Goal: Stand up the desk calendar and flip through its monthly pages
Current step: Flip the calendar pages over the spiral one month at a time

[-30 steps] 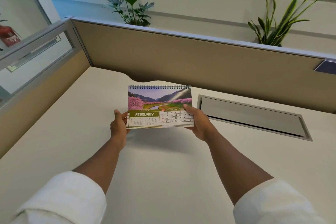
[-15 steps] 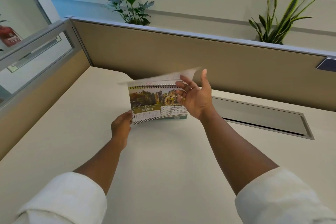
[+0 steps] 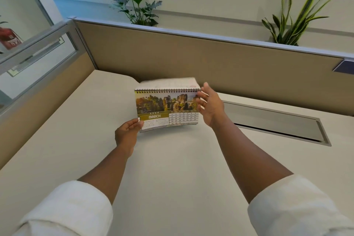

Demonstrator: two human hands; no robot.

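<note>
The left hand (image 3: 128, 132) pinches the lower left corner of the desk calendar (image 3: 168, 111), thumb on the front. The right hand (image 3: 210, 105) is spread open at the calendar's right edge, fingers apart. The calendar stands upright on the pale surface (image 3: 172, 168), showing MARCH, with a blurred page (image 3: 170, 82) folded over behind the spiral binding.

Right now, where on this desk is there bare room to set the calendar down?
Bare desk lies between the forearms, in front of the desk calendar, and left of the left hand toward the side partition. On the right, the metal cable flap takes up the back, beside the right hand.
</note>
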